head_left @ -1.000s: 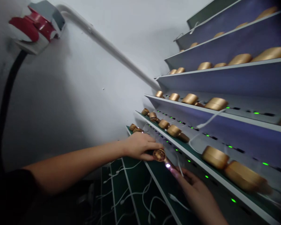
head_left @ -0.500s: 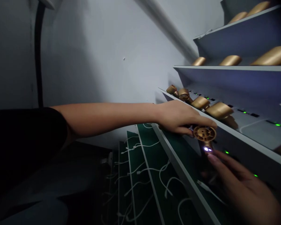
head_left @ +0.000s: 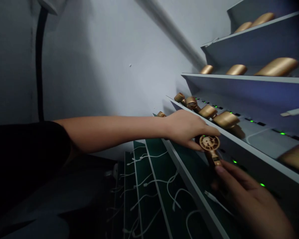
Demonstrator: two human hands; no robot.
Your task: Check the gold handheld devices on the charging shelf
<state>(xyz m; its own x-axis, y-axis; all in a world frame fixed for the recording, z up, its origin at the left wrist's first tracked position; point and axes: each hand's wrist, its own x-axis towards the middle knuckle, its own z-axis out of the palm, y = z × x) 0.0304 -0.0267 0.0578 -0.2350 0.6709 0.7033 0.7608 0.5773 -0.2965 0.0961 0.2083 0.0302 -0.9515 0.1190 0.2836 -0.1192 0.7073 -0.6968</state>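
A gold handheld fan (head_left: 209, 143) with a round, spoked head is held in front of the shelf between both hands. My left hand (head_left: 185, 127) reaches across from the left and is closed around the fan's head from behind, thumb side toward me. My right hand (head_left: 249, 196) grips the fan's handle from below right, its thumb by a small dark panel on the handle. Just below, a white cable (head_left: 215, 199) with a bare plug lies on the shelf. The lower end of the fan is in shadow and partly hidden.
Gold fans (head_left: 226, 119) rest on the shelf behind, with green indicator lights along its back. Upper shelves (head_left: 244, 77) carry more gold fans. Several loose white cables (head_left: 161, 181) hang over green lower shelves. A dark hose (head_left: 39, 66) runs down the left wall.
The white lights on the fan's handle were lit and now are dark. The view has shifted slightly, and both hands with the fan appear a little further left.
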